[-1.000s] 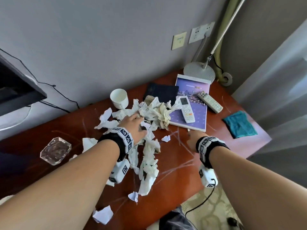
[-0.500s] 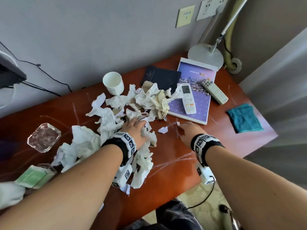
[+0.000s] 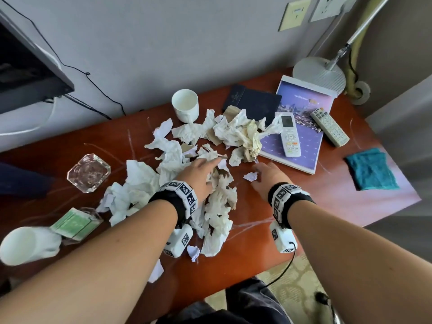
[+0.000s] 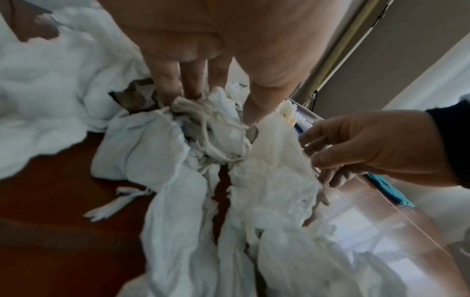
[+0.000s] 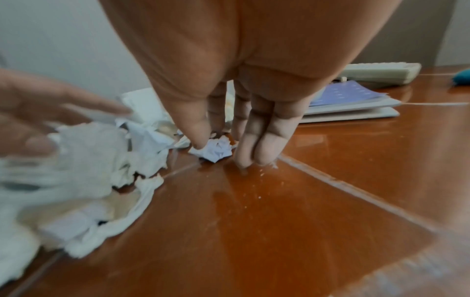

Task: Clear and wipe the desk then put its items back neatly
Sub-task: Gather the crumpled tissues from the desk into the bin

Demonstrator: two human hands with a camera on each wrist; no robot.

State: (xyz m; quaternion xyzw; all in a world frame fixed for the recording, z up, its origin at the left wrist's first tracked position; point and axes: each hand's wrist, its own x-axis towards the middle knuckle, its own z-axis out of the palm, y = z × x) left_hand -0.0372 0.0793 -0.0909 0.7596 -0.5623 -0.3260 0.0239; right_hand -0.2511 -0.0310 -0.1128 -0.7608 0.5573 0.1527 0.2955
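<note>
Crumpled white tissues (image 3: 219, 202) litter the middle of the red-brown desk (image 3: 304, 206). My left hand (image 3: 201, 174) lies on the pile with its fingers straight, pressing down on the tissues (image 4: 221, 124). My right hand (image 3: 266, 176) reaches to a small crumpled paper ball (image 3: 250, 176) just right of the pile. In the right wrist view the thumb touches the ball (image 5: 216, 149) on its left, and the straight fingers (image 5: 254, 148) touch the desk on its right. The ball rests on the desk.
At the back stand a white cup (image 3: 185, 105), a dark folder (image 3: 254, 104) and a booklet (image 3: 301, 146) bearing a white remote (image 3: 289, 134) and a grey remote (image 3: 329, 127). A teal cloth (image 3: 371, 169) lies right. A glass ashtray (image 3: 88, 173), green packet (image 3: 72, 223) and toppled cup (image 3: 25, 245) lie left.
My right hand has slid left up to the small paper ball. My left hand has dragged tissues toward me and flattened on the pile. The head view has tilted left and down.
</note>
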